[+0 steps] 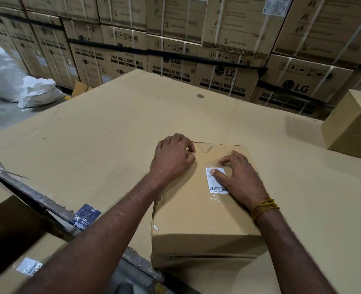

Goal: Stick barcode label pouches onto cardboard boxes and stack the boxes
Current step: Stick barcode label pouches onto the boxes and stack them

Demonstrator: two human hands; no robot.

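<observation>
Two hands: both lie on top of a small cardboard box (203,211) that sits on a broad cardboard-covered worktable (103,132).
Landmark: the small cardboard box, near the table's front edge, directly in front of the person.
Pouch: a clear barcode label pouch (212,166) lies flat on the box's top face, reaching from the far edge toward the middle; its white barcode label (217,181) shows through, bars toward the person.
Left hand (172,154): rests at the far left corner of the box, fingers curled down onto the pouch's left edge; whether it pinches the film or only presses it cannot be told.
Right hand (239,177): spread over the right part of the box top, thumb flat on the label, fingertips bent and pressing the pouch beyond it; nothing is gripped.
Wrist: yellow thread (264,207) is wound round the right wrist.
Right of the box: a second plain carton (353,124) stands well apart at the table's far right edge.
Left of the box: a dark blue printed packet (86,216) lies by a gap in the table, and another pouch with a label (28,265) rests on a lower cardboard surface further left.
Behind the box: a wall of stacked washing-machine cartons (222,81), strapped with white bands.
Far left of the box: white sacks (16,85) slump on the grey floor.
</observation>
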